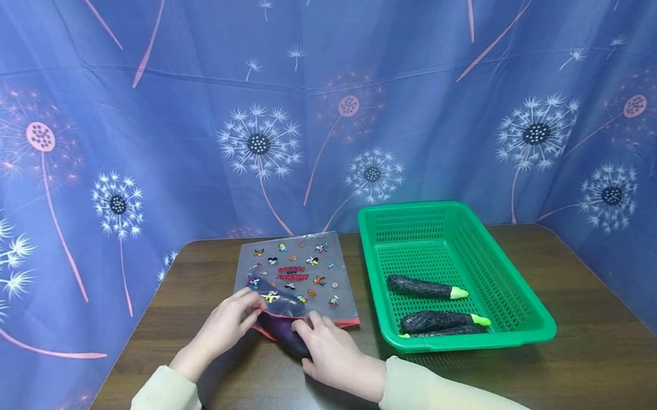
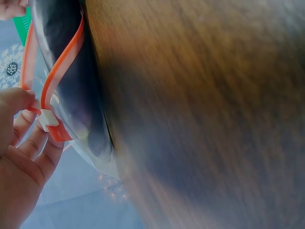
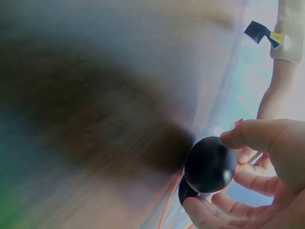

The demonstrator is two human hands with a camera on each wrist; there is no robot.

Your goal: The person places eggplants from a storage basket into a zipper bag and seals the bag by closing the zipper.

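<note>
A clear zip bag [image 1: 335, 277] with small cartoon prints and a red-orange seal lies on the table, its mouth facing the person. A glossy dark purple eggplant [image 1: 284, 336] lies partly inside the mouth, its near end outside. The right hand [image 1: 336, 357] grips that near end, thumb and fingers around it in the right wrist view. At the left of the mouth, the left hand [image 1: 229, 321] pinches the bag's edge beside a white slider [image 2: 48, 119]. Another dark rounded shape [image 3: 187, 192] shows beneath the eggplant; its kind is unclear.
A green plastic basket [image 1: 375, 293] stands to the right of the bag. Several long dark vegetables [image 1: 425, 286] with light green ends lie in it. Behind the wooden table [image 1: 252, 397] hangs a blue dandelion-print curtain [image 1: 192, 145].
</note>
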